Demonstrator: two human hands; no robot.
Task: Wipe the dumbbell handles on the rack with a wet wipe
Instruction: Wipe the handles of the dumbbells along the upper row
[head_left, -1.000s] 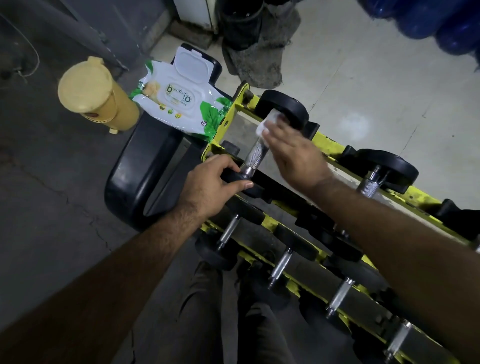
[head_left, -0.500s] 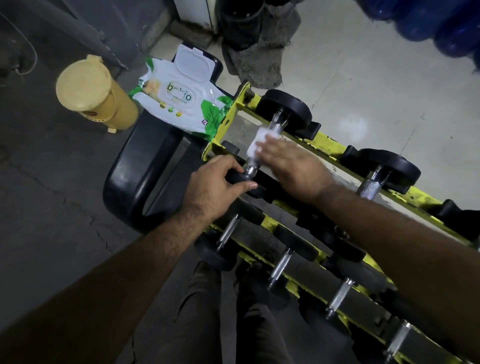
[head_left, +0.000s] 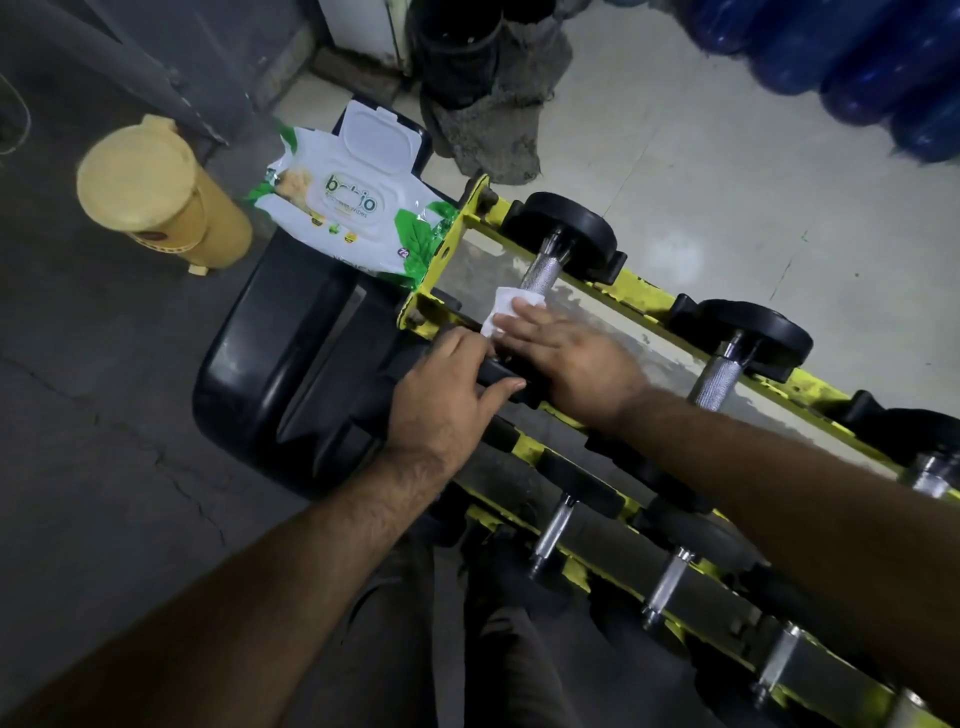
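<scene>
A yellow rack (head_left: 644, 293) holds several black dumbbells with knurled steel handles. My right hand (head_left: 566, 358) wraps a white wet wipe (head_left: 504, 309) round the near part of the end dumbbell's handle (head_left: 543, 273). The far part of that handle is bare, up to its black far weight (head_left: 566, 228). My left hand (head_left: 447, 400) grips the same dumbbell's near black weight (head_left: 506, 376), thumb on top. The handle's near end is hidden under both hands.
A wet wipe pack (head_left: 353, 208) with its lid flipped open lies on a black seat (head_left: 280, 353) at the rack's left end. A yellow canister (head_left: 156, 197) stands on the floor to the left. More dumbbells (head_left: 722, 369) sit along both rack tiers.
My right hand has slid the wipe down the handle from the far weight towards me. My left hand has stayed on the near weight.
</scene>
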